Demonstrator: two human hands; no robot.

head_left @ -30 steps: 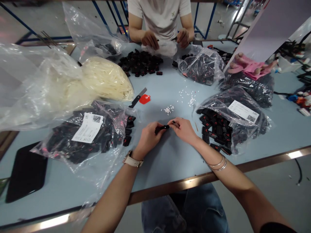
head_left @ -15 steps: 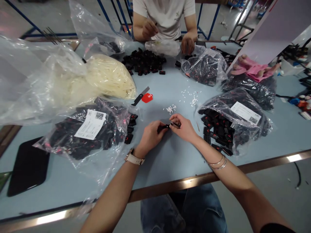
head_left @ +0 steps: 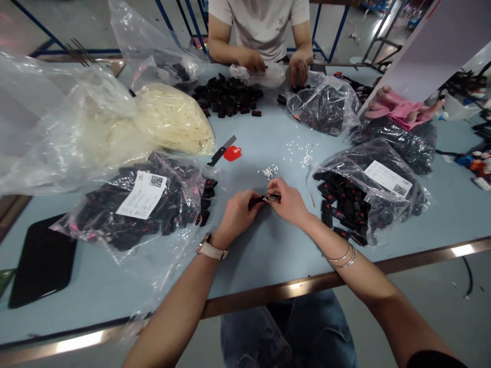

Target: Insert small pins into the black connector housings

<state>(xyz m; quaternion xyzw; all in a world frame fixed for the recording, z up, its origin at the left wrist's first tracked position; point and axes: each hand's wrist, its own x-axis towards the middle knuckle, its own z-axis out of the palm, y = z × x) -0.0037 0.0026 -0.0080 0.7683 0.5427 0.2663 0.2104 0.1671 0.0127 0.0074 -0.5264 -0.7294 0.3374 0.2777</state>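
Observation:
My left hand point(head_left: 238, 214) is closed around a small black plastic connector point(head_left: 256, 202), low over the table. Facing it, my right hand point(head_left: 289, 204) pinches a small dark tool with a shiny metal part point(head_left: 273, 197); its exact kind is too small to tell. The tool's tip meets the connector's right end, between the two hands. Just beyond my fingertips lies a small pile of tiny white pieces point(head_left: 269, 172), with more white bits point(head_left: 306, 160) scattered to the right.
A knife point(head_left: 222, 151) lies by a red tag point(head_left: 232, 153). Bags of black connectors stand left point(head_left: 103, 209) and right point(head_left: 383, 153); a bag of cream strips point(head_left: 172, 120) sits behind. Across the table, a person's hands point(head_left: 251, 60) work near a black connector pile point(head_left: 226, 97). A black tablet-like slab point(head_left: 44, 260) lies left.
My right hand has shifted slightly left and turned a little, the tool with it. My left hand stays nearly still. Across the table, the other person's raised hand has come down to the clear bag.

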